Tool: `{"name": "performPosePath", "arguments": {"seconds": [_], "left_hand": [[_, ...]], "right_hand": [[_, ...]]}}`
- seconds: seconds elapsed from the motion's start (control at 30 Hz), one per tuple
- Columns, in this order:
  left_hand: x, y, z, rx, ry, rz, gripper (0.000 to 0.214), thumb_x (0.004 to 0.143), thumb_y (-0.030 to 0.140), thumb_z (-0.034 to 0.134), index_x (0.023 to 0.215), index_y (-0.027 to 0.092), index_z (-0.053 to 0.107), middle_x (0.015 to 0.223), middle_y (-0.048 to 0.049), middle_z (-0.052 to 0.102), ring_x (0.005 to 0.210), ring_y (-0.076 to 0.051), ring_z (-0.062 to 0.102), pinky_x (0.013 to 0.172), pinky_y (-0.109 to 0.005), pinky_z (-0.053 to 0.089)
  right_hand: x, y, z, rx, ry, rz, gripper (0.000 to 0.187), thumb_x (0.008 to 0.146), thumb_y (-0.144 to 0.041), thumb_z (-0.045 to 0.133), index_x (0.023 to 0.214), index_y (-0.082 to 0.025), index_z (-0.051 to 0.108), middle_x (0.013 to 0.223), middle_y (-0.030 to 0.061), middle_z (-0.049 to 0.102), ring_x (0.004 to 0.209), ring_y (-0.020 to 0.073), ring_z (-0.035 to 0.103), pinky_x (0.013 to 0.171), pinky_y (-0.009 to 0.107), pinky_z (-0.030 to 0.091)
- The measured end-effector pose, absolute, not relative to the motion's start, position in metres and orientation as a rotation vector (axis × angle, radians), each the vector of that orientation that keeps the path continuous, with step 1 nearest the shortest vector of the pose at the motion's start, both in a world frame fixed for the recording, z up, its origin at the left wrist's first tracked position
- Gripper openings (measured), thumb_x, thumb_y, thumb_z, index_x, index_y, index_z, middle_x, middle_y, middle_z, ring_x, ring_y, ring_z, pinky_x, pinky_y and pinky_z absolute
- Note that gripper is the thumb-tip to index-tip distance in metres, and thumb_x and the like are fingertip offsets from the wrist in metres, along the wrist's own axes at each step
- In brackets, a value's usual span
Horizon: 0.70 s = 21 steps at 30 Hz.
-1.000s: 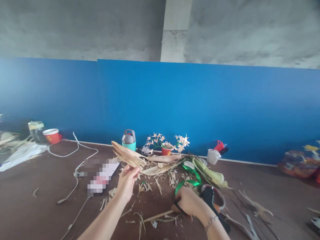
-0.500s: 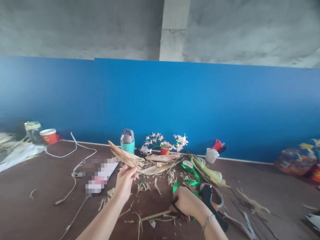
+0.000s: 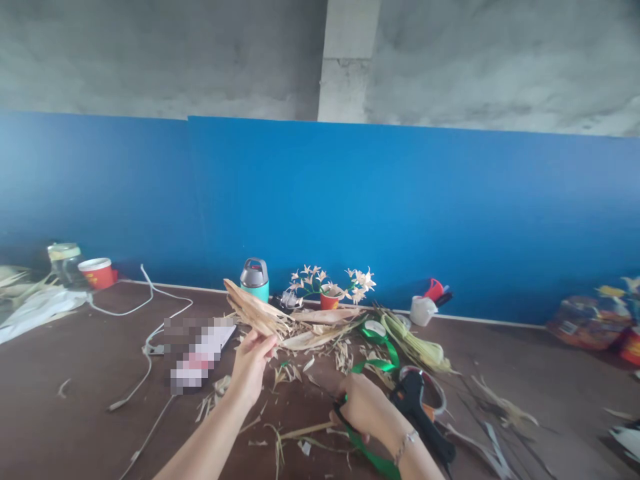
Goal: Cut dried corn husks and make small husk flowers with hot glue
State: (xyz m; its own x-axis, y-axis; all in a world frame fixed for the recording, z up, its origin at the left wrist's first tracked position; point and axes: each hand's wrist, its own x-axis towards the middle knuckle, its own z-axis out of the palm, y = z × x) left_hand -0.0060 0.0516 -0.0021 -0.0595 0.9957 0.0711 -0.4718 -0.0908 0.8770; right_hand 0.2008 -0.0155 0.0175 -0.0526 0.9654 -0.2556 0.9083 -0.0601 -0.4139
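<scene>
My left hand (image 3: 251, 363) is closed on a dried corn husk (image 3: 255, 313), holding it up over the brown table (image 3: 90, 393); the husk points up and to the left. My right hand (image 3: 364, 405) is closed low over the table, with a dark handle showing at its left edge, perhaps scissors. A green ribbon (image 3: 373, 459) trails under that hand and loops on toward a ribbon roll (image 3: 376, 331). Husk scraps (image 3: 320, 337) litter the table between and beyond my hands.
A black glue gun (image 3: 417, 413) lies right of my right hand. Along the blue wall stand a teal flask (image 3: 255, 279), a small pot of husk flowers (image 3: 330, 288), a white cup (image 3: 421, 310) and a red cup (image 3: 97, 272). White cables (image 3: 150, 347) run at left.
My right hand has slid slightly left and nearer, and green ribbon now trails below it. My left hand has kept the husk raised with little movement.
</scene>
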Motion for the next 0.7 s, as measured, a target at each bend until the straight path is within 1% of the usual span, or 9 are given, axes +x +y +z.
{"name": "performPosePath", "arguments": {"seconds": [0.1, 0.2, 0.27, 0.37, 0.43, 0.57, 0.7], "left_hand": [[-0.006, 0.051, -0.001, 0.863, 0.822, 1.483, 0.014, 0.062, 0.021, 0.073, 0.073, 0.015, 0.066, 0.064, 0.0026, 0.063, 0.055, -0.008, 0.051, 0.054, -0.02, 0.036], [-0.005, 0.05, 0.002, 0.829, 0.82, 1.48, 0.017, 0.059, 0.02, 0.075, 0.072, 0.014, 0.066, 0.065, 0.0007, 0.063, 0.058, -0.009, 0.053, 0.054, -0.02, 0.038], [-0.003, 0.048, 0.003, 0.787, 0.819, 1.473, 0.019, 0.057, 0.019, 0.077, 0.071, 0.013, 0.066, 0.065, 0.0002, 0.063, 0.06, -0.01, 0.055, 0.055, -0.02, 0.039], [0.001, 0.045, 0.003, 0.725, 0.826, 1.451, 0.021, 0.054, 0.018, 0.078, 0.07, 0.013, 0.066, 0.065, 0.0002, 0.063, 0.062, -0.011, 0.057, 0.054, -0.02, 0.04], [0.004, 0.042, 0.003, 0.719, 0.822, 1.43, 0.02, 0.054, 0.018, 0.078, 0.07, 0.014, 0.067, 0.065, 0.0004, 0.064, 0.062, -0.011, 0.057, 0.053, -0.019, 0.04], [0.009, 0.038, 0.003, 0.77, 0.812, 1.393, 0.016, 0.057, 0.017, 0.075, 0.071, 0.014, 0.066, 0.064, 0.001, 0.064, 0.06, -0.01, 0.056, 0.054, -0.019, 0.039], [0.012, 0.033, 0.007, 0.779, 0.82, 1.351, 0.017, 0.056, 0.017, 0.074, 0.071, 0.014, 0.066, 0.062, 0.0018, 0.063, 0.058, -0.01, 0.054, 0.052, -0.019, 0.037]], "right_hand": [[0.204, -0.016, 0.023, -2.016, -2.008, 0.774, 0.016, 0.063, -0.026, 0.058, 0.053, -0.017, 0.065, 0.04, 0.0044, 0.059, 0.034, 0.0143, 0.054, 0.037, 0.02, 0.035], [0.204, -0.017, 0.03, -1.915, -1.934, 0.762, 0.017, 0.065, -0.024, 0.056, 0.051, -0.016, 0.062, 0.039, 0.0016, 0.055, 0.034, 0.0118, 0.051, 0.037, 0.018, 0.033], [0.201, -0.018, 0.03, -1.789, -1.88, 0.931, 0.015, 0.065, -0.024, 0.057, 0.055, -0.015, 0.061, 0.041, -0.0007, 0.053, 0.035, 0.01, 0.049, 0.036, 0.017, 0.032], [0.194, -0.017, 0.021, -1.62, -1.726, 1.283, 0.014, 0.066, -0.029, 0.059, 0.068, -0.015, 0.063, 0.043, -0.0036, 0.053, 0.035, 0.0086, 0.046, 0.035, 0.016, 0.033], [0.188, -0.016, 0.013, -1.541, -1.643, 1.394, 0.017, 0.067, -0.029, 0.06, 0.075, -0.014, 0.062, 0.043, -0.0041, 0.053, 0.036, 0.0083, 0.046, 0.035, 0.016, 0.034], [0.178, -0.013, 0.004, -1.42, -1.604, 1.42, 0.017, 0.067, -0.029, 0.062, 0.075, -0.014, 0.061, 0.045, -0.0037, 0.055, 0.038, 0.0085, 0.048, 0.037, 0.016, 0.036], [0.174, -0.012, 0.003, -1.39, -1.597, 1.394, 0.019, 0.066, -0.03, 0.066, 0.072, -0.013, 0.061, 0.045, -0.004, 0.054, 0.037, 0.0084, 0.047, 0.036, 0.017, 0.036]]}}
